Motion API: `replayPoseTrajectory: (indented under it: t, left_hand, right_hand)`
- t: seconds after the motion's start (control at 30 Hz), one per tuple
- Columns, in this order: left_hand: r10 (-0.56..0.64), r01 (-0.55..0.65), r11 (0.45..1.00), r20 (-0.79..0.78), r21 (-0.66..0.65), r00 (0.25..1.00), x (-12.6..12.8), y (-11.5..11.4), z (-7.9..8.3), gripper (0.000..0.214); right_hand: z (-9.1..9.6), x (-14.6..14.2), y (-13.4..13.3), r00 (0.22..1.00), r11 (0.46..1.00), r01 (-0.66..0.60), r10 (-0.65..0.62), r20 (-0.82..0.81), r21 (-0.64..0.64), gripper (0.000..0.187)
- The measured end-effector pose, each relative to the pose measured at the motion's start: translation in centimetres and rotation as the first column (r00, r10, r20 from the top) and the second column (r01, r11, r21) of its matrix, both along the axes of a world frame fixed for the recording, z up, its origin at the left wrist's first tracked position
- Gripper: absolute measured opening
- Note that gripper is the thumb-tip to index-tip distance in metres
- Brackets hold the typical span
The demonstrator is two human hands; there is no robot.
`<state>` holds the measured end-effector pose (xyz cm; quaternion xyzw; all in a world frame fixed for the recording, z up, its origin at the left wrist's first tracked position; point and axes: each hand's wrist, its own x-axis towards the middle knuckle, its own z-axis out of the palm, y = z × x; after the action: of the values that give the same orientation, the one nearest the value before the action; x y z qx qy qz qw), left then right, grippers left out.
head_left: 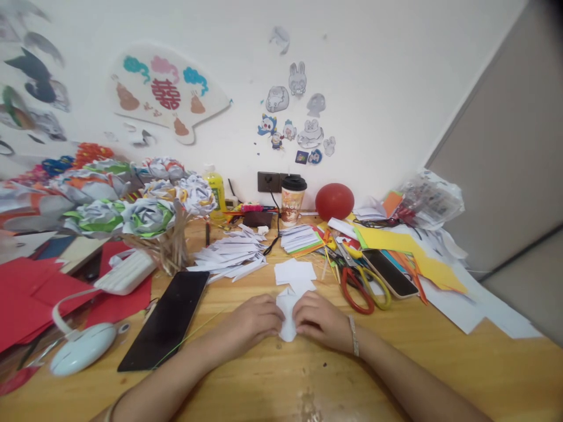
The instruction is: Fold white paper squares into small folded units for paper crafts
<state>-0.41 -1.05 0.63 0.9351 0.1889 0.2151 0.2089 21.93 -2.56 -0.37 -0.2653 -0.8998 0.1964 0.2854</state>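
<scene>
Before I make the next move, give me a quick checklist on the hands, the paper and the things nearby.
1. Left hand on the folded paper: ok, at its left edge.
2. Right hand on the paper: ok, at its right edge.
3. Red-handled scissors apart from the right hand: ok.
4. Cup upright, lid on: ok.
5. Creases sharp: cannot tell, fingers cover both edges.

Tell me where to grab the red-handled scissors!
Probably by the big red loop, with your right hand once it's free of the folded white paper, coming from the near side: that open ring lies towards you, while the other end points away.
</scene>
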Motion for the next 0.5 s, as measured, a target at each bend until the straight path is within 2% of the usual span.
replayPoseTrajectory:
  t: [0.07,0.17,0.37,0.5]
  left_hand:
    - [-0.015,0.015,1.0,-0.016,-0.005,1.0,0.2,0.1,0.3,0.024]
    - [0.029,-0.029,0.999,-0.021,-0.014,0.999,0.7,0.1,0.3,0.018]
    - [0.262,-0.262,0.965,0.014,-0.027,0.965,2.0,-0.2,-1.4,0.012]
    - [0.375,-0.374,0.925,0.008,-0.068,0.927,2.4,-0.7,-1.7,0.012]
  right_hand:
    - [0.2,-0.2,-0.2,0.999,0.999,0.033,-0.032,0.043,-0.024,0.012]
    - [0.2,-0.5,-0.5,0.987,0.992,0.118,-0.114,0.113,-0.033,0.011]
    - [-0.9,-1.5,-1.0,0.942,0.954,0.3,-0.294,0.159,-0.016,0.013]
    - [-1.7,-2.0,-1.2,0.916,0.925,0.381,-0.379,0.131,0.013,0.013]
